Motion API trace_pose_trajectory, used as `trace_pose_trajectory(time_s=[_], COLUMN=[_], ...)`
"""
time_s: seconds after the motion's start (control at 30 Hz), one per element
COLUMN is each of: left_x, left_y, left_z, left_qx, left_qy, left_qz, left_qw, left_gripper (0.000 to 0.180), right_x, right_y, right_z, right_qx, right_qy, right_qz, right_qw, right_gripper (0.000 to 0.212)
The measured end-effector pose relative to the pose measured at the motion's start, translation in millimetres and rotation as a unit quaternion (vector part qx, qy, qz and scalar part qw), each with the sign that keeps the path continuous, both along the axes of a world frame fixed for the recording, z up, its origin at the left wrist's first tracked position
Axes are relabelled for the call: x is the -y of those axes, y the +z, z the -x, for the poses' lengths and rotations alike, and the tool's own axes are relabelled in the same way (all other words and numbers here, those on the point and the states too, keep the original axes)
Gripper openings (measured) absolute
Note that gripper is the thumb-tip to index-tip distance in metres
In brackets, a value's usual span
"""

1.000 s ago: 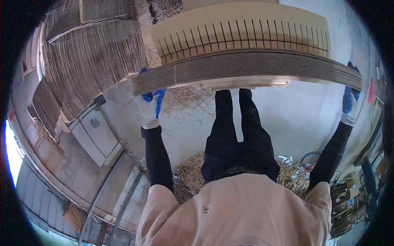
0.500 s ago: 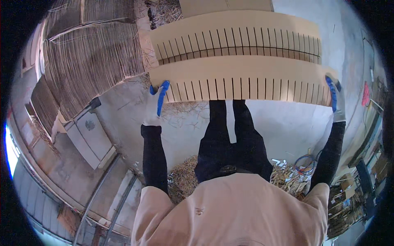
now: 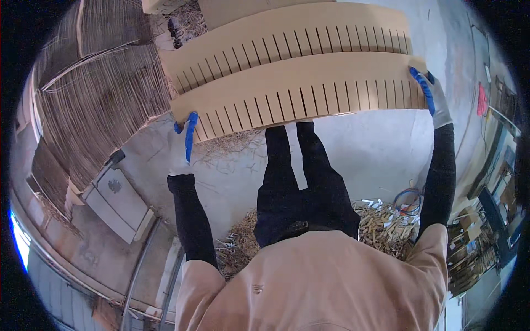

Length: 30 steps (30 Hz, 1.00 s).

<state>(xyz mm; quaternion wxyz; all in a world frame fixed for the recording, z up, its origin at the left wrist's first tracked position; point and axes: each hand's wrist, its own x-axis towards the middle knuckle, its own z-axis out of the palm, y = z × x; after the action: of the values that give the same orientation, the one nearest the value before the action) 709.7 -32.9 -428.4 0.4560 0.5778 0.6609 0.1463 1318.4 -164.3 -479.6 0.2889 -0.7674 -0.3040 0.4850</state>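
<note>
A long tan cardboard strip [image 3: 259,94] with a row of narrow slots along its near edge stretches between my two gloved hands. My left hand [image 3: 187,135] is closed on its left end, the blue-coated thumb lying over the top face. At the right end my right hand [image 3: 433,96] grips it the same way, some fingers hidden behind the cardboard. Just beyond lies a second slotted cardboard strip [image 3: 298,30], its near edge partly covered by the held one. The held strip slants, with its right end farther away than its left.
Corrugated cardboard [image 3: 105,105] is piled high at the left, beside a grey panel [image 3: 118,201] and metal rails [image 3: 141,265]. Cardboard scraps [image 3: 386,226] litter the floor around my legs. A coiled cable [image 3: 408,201] lies at right, near more stacked cardboard [image 3: 469,254].
The held strip has moved away and leftward in view and now tilts, its right end higher. It overlaps more of the far strip. Both hands keep their grip; the whole view has shifted.
</note>
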Motion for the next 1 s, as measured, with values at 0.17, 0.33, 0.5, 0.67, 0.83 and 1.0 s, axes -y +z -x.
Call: trace_pose_trajectory(time_s=[0.17, 0.33, 0.5, 0.67, 0.83, 1.0], left_x=[-2.4, -4.0, 3.0, 6.3, 1.8, -7.7], left_y=[-8.3, -15.5, -9.2, -6.5, 3.7, -63.5], left_z=[5.1, -6.3, 2.4, 25.0, 4.4, 73.0], left_qx=[-0.005, 0.014, -0.006, -0.083, -0.059, -0.039], left_qy=[0.047, 0.034, -0.016, -0.066, 0.076, -0.003], left_qz=[0.062, 0.020, 0.033, 0.062, 0.075, 0.020], left_qw=[0.997, 0.999, 0.999, 0.992, 0.993, 0.999], left_gripper=[0.034, 0.031, 0.034, 0.035, 0.035, 0.045], right_x=[1.5, 5.3, 4.9, 4.3, 3.6, 10.6], right_y=[-7.4, -5.9, -5.7, 3.6, -1.2, -8.5], right_z=[-1.3, 8.0, 1.3, 5.0, 4.7, -1.7], right_qx=[-0.009, 0.002, -0.052, -0.062, -0.107, -0.060], right_qy=[-0.011, -0.035, -0.039, -0.026, -0.015, -0.057], right_qz=[0.022, -0.067, 0.011, -0.006, -0.037, 0.028], right_qw=[1.000, 0.997, 0.998, 0.998, 0.993, 0.996], right_gripper=[0.044, 0.047, 0.034, 0.035, 0.035, 0.036])
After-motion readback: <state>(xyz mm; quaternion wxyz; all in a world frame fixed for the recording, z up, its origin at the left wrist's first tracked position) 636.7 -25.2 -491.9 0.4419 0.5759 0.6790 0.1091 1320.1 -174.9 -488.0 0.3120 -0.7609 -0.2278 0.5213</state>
